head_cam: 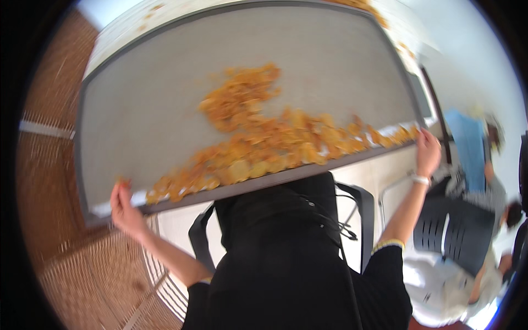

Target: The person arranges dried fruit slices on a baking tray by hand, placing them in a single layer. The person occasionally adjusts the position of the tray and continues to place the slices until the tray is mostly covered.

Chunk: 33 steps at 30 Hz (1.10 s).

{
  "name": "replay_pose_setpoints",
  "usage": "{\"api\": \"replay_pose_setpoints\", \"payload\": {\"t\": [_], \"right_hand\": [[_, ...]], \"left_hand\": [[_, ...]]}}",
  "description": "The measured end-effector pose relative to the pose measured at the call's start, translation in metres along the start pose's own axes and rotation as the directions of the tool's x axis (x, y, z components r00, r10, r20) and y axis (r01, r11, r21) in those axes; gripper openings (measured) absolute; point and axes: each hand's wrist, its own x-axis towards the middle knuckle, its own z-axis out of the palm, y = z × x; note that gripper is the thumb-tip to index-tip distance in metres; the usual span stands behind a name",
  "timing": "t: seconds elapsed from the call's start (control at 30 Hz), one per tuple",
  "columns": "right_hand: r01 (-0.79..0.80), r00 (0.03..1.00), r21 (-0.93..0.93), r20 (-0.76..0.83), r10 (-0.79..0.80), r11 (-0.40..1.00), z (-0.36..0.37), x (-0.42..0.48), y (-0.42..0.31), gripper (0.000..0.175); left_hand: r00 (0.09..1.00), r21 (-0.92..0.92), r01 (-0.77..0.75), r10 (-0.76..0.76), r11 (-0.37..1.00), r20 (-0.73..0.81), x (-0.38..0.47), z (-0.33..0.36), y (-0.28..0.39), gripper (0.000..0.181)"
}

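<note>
A wide grey tray [144, 103] with a raised dark rim spreads out before me, its near side tilted across the picture. My left hand [127, 214] grips the rim by the near left corner; an orange scrap shows at its fingertips. Around the near right corner, my right hand [428, 152] has hold of the rim. Between the hands, thin orange-yellow flakes [251, 144], perhaps dried slices, lie banked along the near rim. A looser heap reaches up to the tray's middle. White strips peek out beneath the flakes. Motion blurs the scene.
Brown woven crates or baskets [90, 268] stand at the left. A pale tabletop [119, 35] with scattered flakes runs beyond the tray. Behind my right arm are a dark plastic chair [453, 231], a white sack [437, 288] and other people [495, 198].
</note>
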Motion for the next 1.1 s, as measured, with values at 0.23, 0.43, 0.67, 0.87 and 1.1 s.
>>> {"api": "replay_pose_setpoints", "payload": {"t": [0.23,0.43,0.67,0.87,1.1], "right_hand": [[0.100,0.992,0.123,-0.084,-0.090,0.987,-0.002,-0.019,-0.033,0.024],[0.205,0.971,0.294,-0.184,-0.155,0.933,0.004,-0.036,-0.069,0.022],[0.242,0.962,0.316,-0.204,-0.184,0.917,-0.007,-0.052,-0.095,0.020],[0.256,0.958,0.298,-0.208,-0.199,0.920,-0.008,-0.061,-0.100,0.020],[0.311,0.945,0.380,-0.221,-0.241,0.871,-0.001,-0.064,-0.095,0.020]], "left_hand": [[0.970,0.070,-0.223,0.214,0.972,0.115,-0.010,-0.001,0.033,0.015],[0.960,0.077,-0.231,0.215,0.970,0.178,-0.021,-0.012,0.048,0.018],[0.946,0.163,-0.101,0.044,0.981,0.322,-0.019,-0.028,0.058,0.017],[0.905,0.204,0.056,-0.136,0.977,0.403,-0.017,-0.034,0.056,0.023],[0.877,0.224,0.025,-0.129,0.974,0.463,-0.009,-0.033,0.060,0.024]]}}
